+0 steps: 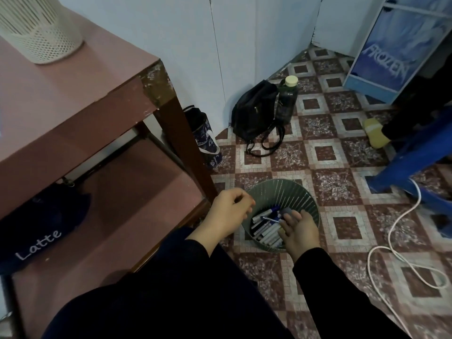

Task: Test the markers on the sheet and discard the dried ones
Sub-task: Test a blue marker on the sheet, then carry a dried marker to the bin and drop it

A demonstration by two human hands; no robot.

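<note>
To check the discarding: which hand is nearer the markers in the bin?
Right. The right hand is over the bin, right by the markers; the left hand is outside its rim.

The bin stands on the floor right of the desk, with the markers lying inside it. The right hand is over its opening, the left hand at its left rim. Behind the bin, near the wall, sits a backpack with a bottle just beside it on the right. A basket stands on the desk.
</note>
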